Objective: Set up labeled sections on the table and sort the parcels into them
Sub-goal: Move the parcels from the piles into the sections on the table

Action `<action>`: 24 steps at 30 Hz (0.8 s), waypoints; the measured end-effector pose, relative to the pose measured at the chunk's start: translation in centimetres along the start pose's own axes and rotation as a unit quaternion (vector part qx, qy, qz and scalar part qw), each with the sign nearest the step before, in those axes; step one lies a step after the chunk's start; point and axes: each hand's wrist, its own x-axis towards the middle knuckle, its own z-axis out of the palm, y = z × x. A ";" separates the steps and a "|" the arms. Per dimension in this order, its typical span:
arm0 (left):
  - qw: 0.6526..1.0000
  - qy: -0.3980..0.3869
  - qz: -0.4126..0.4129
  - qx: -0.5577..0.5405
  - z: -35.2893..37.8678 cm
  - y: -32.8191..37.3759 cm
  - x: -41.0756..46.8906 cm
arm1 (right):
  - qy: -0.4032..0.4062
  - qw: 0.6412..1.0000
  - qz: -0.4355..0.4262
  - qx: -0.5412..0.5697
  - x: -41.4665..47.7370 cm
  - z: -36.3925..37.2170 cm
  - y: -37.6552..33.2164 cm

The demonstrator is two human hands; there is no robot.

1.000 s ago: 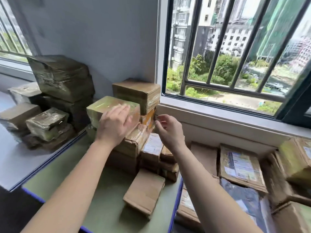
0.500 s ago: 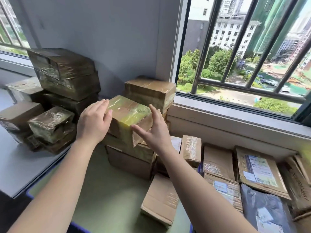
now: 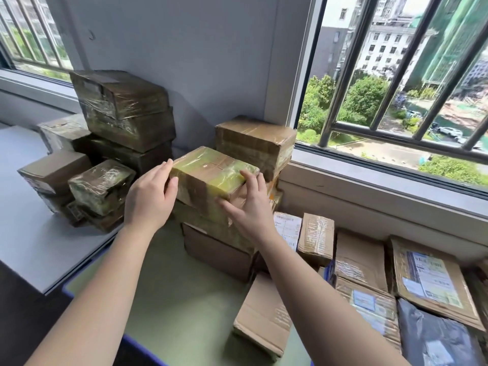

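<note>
As two bare hands bracket it, a parcel wrapped in yellow-green tape sits on top of a stack of brown boxes at the back of the green counter. It is just in front of a taller taped box by the window. The left hand lies against the parcel's left end, its fingers nearly straight and pressed flat, the thumb touching the front edge. The right hand is on the opposite end: its fingers are spread and bent round the right front corner, the thumb laid along the lower front face. Whether the parcel is lifted clear of the stack cannot be told. A flat carton lies on the same counter near the right forearm. To the right, labelled mailers lie side by side below the sill, with a dark plastic bag at the near edge. To the left, on the grey counter, a heap of film-wrapped boxes is piled against the wall, with smaller ones at its front.
</note>
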 end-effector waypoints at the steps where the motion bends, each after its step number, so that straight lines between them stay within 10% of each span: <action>1: 1.000 0.000 -0.006 -0.001 -0.1 0.0 -0.2 | 0.006 1.000 -0.003 0.013 0.0 -0.2 0.0; 24: 0.978 -0.023 0.092 -0.184 2.0 16.1 -4.7 | 0.057 0.936 0.194 0.289 -4.9 -16.8 6.8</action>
